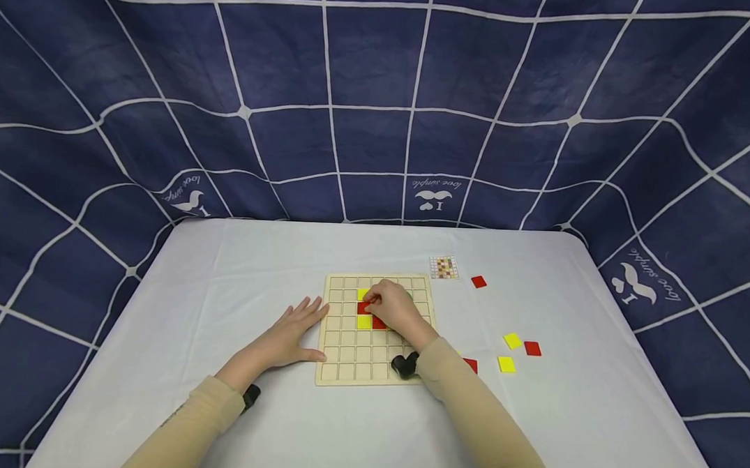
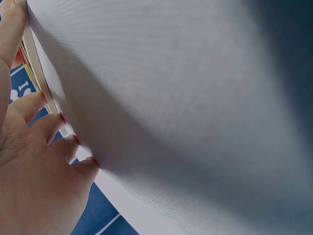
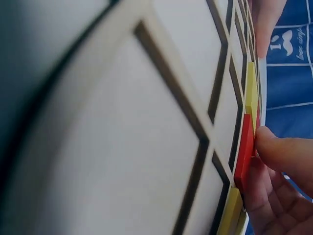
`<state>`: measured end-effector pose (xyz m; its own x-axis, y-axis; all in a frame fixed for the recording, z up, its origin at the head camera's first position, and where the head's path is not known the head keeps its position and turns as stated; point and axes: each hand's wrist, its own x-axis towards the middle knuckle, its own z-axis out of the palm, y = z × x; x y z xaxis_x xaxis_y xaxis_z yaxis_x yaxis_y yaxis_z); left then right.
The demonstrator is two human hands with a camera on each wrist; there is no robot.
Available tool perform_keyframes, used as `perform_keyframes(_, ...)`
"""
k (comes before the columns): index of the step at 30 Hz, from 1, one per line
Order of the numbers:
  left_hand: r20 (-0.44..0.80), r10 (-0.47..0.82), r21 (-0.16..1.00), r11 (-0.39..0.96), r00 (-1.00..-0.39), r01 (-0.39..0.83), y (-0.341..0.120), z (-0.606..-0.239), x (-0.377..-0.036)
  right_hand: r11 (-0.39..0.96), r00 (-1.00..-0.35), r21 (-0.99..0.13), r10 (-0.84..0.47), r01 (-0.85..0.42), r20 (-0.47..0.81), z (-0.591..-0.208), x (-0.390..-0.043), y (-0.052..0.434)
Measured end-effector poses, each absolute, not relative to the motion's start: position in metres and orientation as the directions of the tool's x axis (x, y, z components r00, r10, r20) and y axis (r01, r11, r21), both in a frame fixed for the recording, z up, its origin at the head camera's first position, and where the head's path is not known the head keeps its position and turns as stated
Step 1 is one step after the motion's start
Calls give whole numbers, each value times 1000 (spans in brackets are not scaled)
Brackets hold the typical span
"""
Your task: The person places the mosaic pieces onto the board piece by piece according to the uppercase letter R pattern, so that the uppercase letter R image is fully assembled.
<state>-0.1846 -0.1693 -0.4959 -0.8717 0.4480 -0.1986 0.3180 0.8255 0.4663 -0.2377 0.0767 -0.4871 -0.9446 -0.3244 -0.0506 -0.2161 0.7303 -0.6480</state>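
Note:
A square wooden grid board (image 1: 347, 355) lies on the table. My left hand (image 1: 289, 335) rests at its left edge with fingers spread, fingertips and thumb against the rim; the left wrist view also shows the fingers (image 2: 49, 127) along that edge. Over the board, my right hand (image 1: 397, 310) has thumb and fingers curled together at a red tile (image 1: 363, 308). In the right wrist view the thumb (image 3: 271, 144) meets the tiles' far side. Around it sit a yellow tile (image 1: 362, 293), another yellow tile (image 1: 363, 323) and a second red tile (image 1: 379, 323). A green piece (image 1: 409, 296) is mostly hidden behind the right hand.
A small patterned card (image 1: 444, 267) lies beyond the board's far right corner. Loose to the right are a red tile (image 1: 479, 282), a yellow tile (image 1: 512, 340), another red tile (image 1: 533, 348) and another yellow tile (image 1: 506, 364). The right sleeve partly covers one more red tile (image 1: 471, 364).

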Motion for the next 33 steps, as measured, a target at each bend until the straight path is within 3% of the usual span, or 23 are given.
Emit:
perform_keyframes(12, -188, 445, 454, 830, -876, 324, -170, -498, -184, 627, -963, -773, -253, -92, -91, -471, -232, 139)
perform_keyframes(24, -199, 446, 473, 824, -872, 313, -170, -498, -185, 639, -989, -755, 79, 147, -126, -468, -251, 240)
perform_keyframes(33, -192, 446, 468, 824, -874, 318, -169, -498, -184, 595, -959, -759, 242, 265, -145, -483, -259, 265)
